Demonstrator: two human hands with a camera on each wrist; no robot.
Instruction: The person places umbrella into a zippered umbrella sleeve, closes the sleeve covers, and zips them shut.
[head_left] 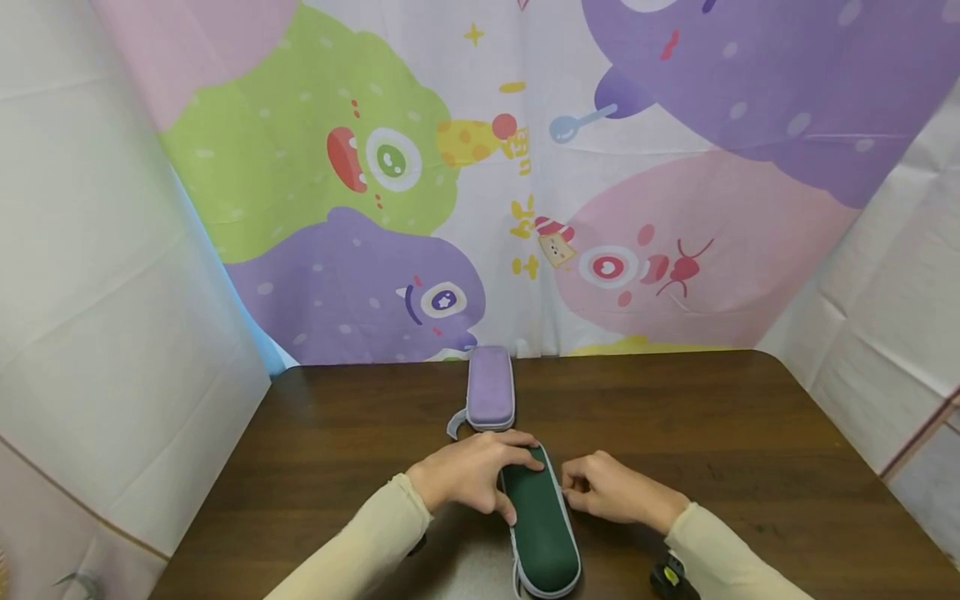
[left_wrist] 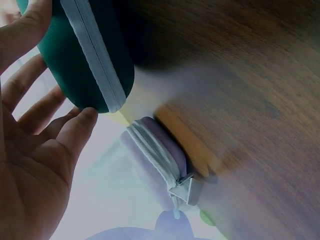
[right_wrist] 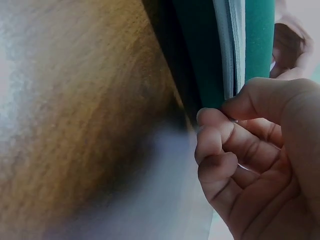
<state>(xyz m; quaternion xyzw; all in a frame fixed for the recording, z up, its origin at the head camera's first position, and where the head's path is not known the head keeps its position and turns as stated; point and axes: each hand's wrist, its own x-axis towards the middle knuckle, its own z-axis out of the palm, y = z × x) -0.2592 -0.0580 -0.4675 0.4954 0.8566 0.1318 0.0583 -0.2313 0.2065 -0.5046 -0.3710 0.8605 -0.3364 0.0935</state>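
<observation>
A long green zip case (head_left: 542, 525) with pale grey zipper tape lies on the table in front of me. My left hand (head_left: 480, 473) holds it near the far end, thumb on the left side and index finger on top. At the case's right edge, my right hand (head_left: 618, 490) pinches the zipper pull (right_wrist: 234, 120) between thumb and curled fingers; most of the pull is hidden. In the right wrist view, the grey zipper tape (right_wrist: 229, 45) runs up from that pinch. The left wrist view shows the tape around the rounded far end.
Beyond the green case, a smaller lilac zip case (head_left: 491, 387) with a grey strap (head_left: 455, 423) sits at the back of the brown wooden table (head_left: 697, 433). A cartoon-print cloth (head_left: 525, 317) hangs behind the table's back edge, with pale panels on both sides.
</observation>
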